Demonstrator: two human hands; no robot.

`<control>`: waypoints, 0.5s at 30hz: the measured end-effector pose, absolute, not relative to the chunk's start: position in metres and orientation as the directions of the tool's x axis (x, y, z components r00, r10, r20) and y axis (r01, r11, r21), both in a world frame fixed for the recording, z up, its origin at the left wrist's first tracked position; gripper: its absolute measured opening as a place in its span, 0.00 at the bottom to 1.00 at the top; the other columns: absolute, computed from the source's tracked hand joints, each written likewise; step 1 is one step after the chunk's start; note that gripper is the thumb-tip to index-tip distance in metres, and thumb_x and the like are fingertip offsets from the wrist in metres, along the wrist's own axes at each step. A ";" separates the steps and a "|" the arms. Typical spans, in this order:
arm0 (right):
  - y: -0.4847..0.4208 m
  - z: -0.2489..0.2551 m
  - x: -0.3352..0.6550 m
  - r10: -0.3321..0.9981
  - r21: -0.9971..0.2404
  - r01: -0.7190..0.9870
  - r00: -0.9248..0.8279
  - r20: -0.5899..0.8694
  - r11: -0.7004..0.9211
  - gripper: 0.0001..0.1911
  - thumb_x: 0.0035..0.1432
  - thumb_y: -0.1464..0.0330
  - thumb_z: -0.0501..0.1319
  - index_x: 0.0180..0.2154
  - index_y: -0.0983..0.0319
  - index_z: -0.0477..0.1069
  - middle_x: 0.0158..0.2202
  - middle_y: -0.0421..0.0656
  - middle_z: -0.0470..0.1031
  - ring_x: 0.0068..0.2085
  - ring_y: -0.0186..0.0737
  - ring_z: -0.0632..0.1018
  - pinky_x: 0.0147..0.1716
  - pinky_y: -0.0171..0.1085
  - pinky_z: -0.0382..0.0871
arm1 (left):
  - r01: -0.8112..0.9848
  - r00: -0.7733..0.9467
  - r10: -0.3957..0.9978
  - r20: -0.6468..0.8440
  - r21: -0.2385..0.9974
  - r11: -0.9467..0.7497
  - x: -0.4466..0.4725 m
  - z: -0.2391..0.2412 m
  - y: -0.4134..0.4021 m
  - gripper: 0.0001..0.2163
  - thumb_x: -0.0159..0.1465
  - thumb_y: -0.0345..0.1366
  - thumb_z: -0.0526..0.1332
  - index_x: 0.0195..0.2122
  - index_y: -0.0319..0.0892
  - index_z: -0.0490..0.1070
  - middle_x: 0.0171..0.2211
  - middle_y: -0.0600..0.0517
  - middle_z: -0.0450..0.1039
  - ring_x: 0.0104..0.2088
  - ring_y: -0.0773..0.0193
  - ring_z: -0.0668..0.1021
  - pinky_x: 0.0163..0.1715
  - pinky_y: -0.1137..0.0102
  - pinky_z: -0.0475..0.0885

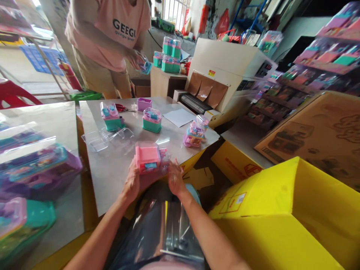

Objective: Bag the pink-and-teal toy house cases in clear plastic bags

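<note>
A pink toy box (148, 159) with a blue piece at its front lies on its side over the near edge of the grey table (118, 172). My left hand (133, 179) is closed on its left end. My right hand (175, 177) grips its clear plastic end (165, 159), behind which small coloured pieces show, slightly blurred. Beyond stand a green-based toy box (152, 120) with a clear cover and another one (110, 116) to its left. Clear plastic covers (97, 139) lie left of my hands. A purple-based toy box (194, 134) stands to the right.
Across the table, a person in a pink shirt (109, 33) holds a toy box (144, 64). A conveyor machine (222, 78) stands behind. Yellow cartons (261, 191) rise at right. Scissors (123, 108), a purple tub (144, 104) and white paper (179, 117) lie farther back; packed toys (36, 165) stand left.
</note>
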State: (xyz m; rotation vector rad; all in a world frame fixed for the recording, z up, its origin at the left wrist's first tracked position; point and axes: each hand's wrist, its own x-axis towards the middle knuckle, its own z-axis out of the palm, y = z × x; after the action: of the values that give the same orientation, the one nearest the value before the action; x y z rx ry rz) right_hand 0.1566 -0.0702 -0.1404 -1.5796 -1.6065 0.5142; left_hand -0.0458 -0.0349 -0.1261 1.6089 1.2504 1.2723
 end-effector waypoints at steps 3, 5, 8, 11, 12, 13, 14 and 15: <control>-0.069 -0.142 0.158 0.956 -0.753 0.643 0.110 0.272 0.140 0.26 0.71 0.60 0.41 0.66 0.54 0.56 0.67 0.44 0.61 0.71 0.49 0.51 0.66 0.62 0.43 | 0.374 0.004 0.949 0.314 0.880 -0.293 -0.053 -0.122 -0.034 0.37 0.65 0.64 0.42 0.60 0.42 0.68 0.64 0.43 0.62 0.68 0.48 0.55 0.69 0.53 0.44; -0.067 -0.143 0.158 0.953 -0.749 0.643 0.095 0.287 0.162 0.26 0.70 0.60 0.43 0.66 0.52 0.56 0.67 0.43 0.61 0.71 0.48 0.51 0.66 0.61 0.42 | 0.443 0.032 0.949 0.313 0.847 -0.294 -0.057 -0.120 -0.035 0.35 0.67 0.62 0.41 0.59 0.42 0.70 0.61 0.41 0.66 0.65 0.47 0.60 0.67 0.50 0.49; -0.065 -0.145 0.159 0.955 -0.744 0.647 0.085 0.286 0.165 0.25 0.70 0.60 0.44 0.64 0.52 0.60 0.65 0.44 0.64 0.71 0.50 0.53 0.65 0.63 0.42 | 0.471 0.154 0.954 0.256 0.830 -0.299 -0.065 -0.121 -0.035 0.32 0.68 0.60 0.40 0.54 0.44 0.74 0.55 0.42 0.72 0.60 0.48 0.67 0.63 0.52 0.56; -0.064 -0.147 0.159 0.946 -0.747 0.644 0.108 0.305 0.167 0.26 0.70 0.60 0.42 0.66 0.54 0.58 0.67 0.44 0.61 0.71 0.49 0.52 0.65 0.62 0.43 | 0.440 -0.002 0.978 0.206 0.879 -0.184 -0.071 -0.124 -0.031 0.35 0.65 0.64 0.40 0.48 0.43 0.76 0.53 0.41 0.74 0.58 0.46 0.69 0.62 0.51 0.58; -0.063 -0.146 0.159 0.952 -0.750 0.640 0.093 0.293 0.168 0.26 0.70 0.60 0.43 0.65 0.54 0.59 0.67 0.44 0.62 0.71 0.50 0.52 0.66 0.62 0.43 | 0.404 -0.049 0.986 0.161 0.906 -0.128 -0.071 -0.123 -0.029 0.35 0.63 0.66 0.43 0.46 0.43 0.77 0.51 0.41 0.75 0.57 0.45 0.70 0.60 0.51 0.60; -0.063 -0.145 0.159 0.959 -0.759 0.630 0.077 0.271 0.164 0.25 0.70 0.60 0.44 0.64 0.54 0.61 0.66 0.45 0.63 0.71 0.50 0.53 0.66 0.62 0.44 | 0.346 -0.058 0.993 0.104 0.935 -0.078 -0.071 -0.122 -0.028 0.35 0.61 0.67 0.46 0.43 0.43 0.78 0.47 0.42 0.77 0.55 0.45 0.72 0.59 0.52 0.62; -0.063 -0.143 0.158 0.965 -0.777 0.611 0.075 0.250 0.154 0.25 0.69 0.60 0.44 0.63 0.54 0.62 0.65 0.45 0.64 0.70 0.51 0.55 0.66 0.61 0.45 | 0.264 -0.029 0.999 0.044 0.964 -0.035 -0.070 -0.119 -0.026 0.34 0.59 0.68 0.48 0.41 0.43 0.78 0.44 0.43 0.78 0.52 0.45 0.74 0.57 0.53 0.65; -0.063 -0.138 0.158 0.966 -0.799 0.583 0.089 0.242 0.146 0.25 0.69 0.59 0.44 0.63 0.55 0.63 0.65 0.45 0.64 0.70 0.51 0.56 0.66 0.61 0.46 | 0.164 0.022 1.000 -0.009 0.987 0.006 -0.068 -0.116 -0.026 0.34 0.58 0.69 0.51 0.40 0.43 0.79 0.41 0.43 0.79 0.50 0.46 0.76 0.55 0.55 0.67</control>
State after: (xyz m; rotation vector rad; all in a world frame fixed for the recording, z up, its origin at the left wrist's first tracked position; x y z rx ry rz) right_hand 0.1580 -0.0630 -0.1385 -1.5359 -1.5937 0.5817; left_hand -0.0683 -0.0256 -0.1156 1.3337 1.3155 1.1047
